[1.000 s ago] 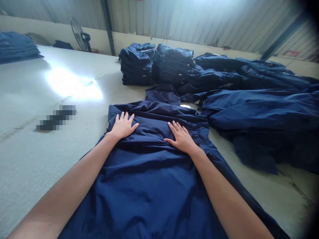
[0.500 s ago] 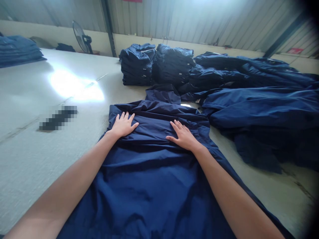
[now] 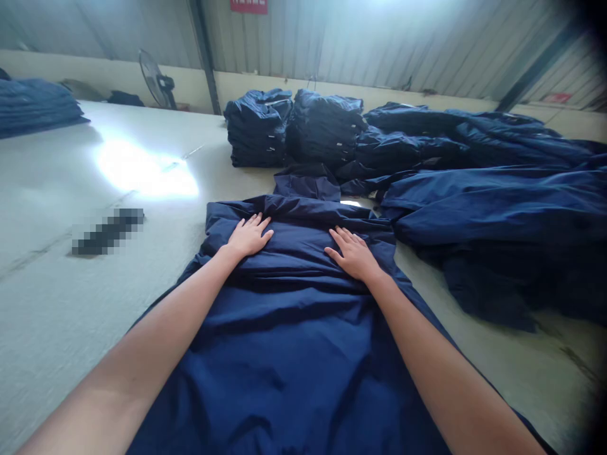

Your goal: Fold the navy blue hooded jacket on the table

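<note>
A navy blue garment (image 3: 289, 341) lies spread on the pale table, its far part folded over with wrinkles running across it. My left hand (image 3: 249, 237) rests flat on the left side of that folded part, fingers apart. On the right side my right hand (image 3: 351, 253) presses the cloth, palm down and fingers spread. Neither hand grasps the fabric. The near end of the garment runs out of the bottom of the view.
Folded navy stacks (image 3: 258, 129) stand behind the garment. More loose navy clothing (image 3: 497, 202) is heaped at the right. A blue stack (image 3: 38, 104) sits far left. A blurred dark object (image 3: 108, 232) lies on the table (image 3: 156, 265). Beyond is a fan (image 3: 156, 81).
My left hand has slid a little to the right over the cloth. My right hand has shifted slightly right, still flat. The camera has tilted up slightly.
</note>
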Demonstrator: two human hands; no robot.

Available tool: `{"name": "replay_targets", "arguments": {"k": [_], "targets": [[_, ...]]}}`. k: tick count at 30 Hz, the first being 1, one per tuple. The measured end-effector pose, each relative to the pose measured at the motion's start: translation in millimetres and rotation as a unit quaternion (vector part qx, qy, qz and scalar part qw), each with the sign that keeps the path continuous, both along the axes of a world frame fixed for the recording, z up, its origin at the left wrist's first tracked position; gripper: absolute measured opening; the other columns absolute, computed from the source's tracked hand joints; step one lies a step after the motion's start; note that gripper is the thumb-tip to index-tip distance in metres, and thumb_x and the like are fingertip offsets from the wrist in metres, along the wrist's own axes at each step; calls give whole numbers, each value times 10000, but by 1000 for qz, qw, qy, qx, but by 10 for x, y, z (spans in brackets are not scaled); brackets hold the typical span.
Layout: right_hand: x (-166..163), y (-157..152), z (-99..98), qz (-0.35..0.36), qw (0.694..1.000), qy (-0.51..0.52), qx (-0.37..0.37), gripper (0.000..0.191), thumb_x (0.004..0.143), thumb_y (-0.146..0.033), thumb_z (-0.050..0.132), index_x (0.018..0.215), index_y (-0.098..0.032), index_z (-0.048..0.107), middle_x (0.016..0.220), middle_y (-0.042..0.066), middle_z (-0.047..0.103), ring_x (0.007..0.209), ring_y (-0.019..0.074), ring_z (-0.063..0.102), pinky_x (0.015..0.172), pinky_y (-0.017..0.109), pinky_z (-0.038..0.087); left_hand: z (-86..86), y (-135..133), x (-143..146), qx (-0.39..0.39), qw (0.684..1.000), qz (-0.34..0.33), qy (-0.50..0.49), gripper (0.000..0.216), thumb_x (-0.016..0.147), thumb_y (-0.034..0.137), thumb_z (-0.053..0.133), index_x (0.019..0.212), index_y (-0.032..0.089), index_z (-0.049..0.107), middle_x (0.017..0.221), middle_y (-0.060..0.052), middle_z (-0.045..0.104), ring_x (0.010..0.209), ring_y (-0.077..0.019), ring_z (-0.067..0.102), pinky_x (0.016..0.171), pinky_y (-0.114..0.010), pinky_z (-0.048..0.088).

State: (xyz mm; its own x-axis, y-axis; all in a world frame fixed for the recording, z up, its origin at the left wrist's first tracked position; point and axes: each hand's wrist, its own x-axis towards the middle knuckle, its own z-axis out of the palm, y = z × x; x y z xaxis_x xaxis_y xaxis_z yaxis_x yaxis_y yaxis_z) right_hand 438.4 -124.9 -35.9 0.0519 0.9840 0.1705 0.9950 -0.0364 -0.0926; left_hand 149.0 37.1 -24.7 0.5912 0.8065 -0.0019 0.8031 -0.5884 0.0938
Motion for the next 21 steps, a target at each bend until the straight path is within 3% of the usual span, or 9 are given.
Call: {"name": "replay_targets", "arguments": {"k": [4, 10, 21], "targets": [[-9, -11, -17, -28, 999, -10, 12, 693, 1038, -604, 292, 1605, -213, 362, 1659, 85, 358, 1552, 268, 277, 1266, 527, 174, -52, 20, -17, -2, 1000, 14, 4, 674, 1047, 541, 228, 1637, 218, 273, 1708, -82, 204, 1575, -245, 200, 1263, -481, 173], [-42, -2, 31, -37, 999, -7, -20, 754, 1014, -669, 288, 1601, -204, 375, 1662, 100, 346, 1525, 294, 332, 1245, 522, 226, -3, 11, -10, 3, 1000, 14, -3, 656, 1045, 532, 240, 1629, 237, 295, 1706, -71, 220, 1570, -227, 217, 1258, -461, 185], [-25, 21, 38, -31, 998, 12, -44, 763, 1003, -668, 332, 1600, -194, 375, 1674, 121, 314, 1536, 325, 303, 1244, 564, 205, -22, 44, -6, -11, 1000, 14, -5, 670, 1044, 542, 239, 1633, 224, 283, 1709, -91, 209, 1572, -248, 207, 1259, -482, 173]]}}
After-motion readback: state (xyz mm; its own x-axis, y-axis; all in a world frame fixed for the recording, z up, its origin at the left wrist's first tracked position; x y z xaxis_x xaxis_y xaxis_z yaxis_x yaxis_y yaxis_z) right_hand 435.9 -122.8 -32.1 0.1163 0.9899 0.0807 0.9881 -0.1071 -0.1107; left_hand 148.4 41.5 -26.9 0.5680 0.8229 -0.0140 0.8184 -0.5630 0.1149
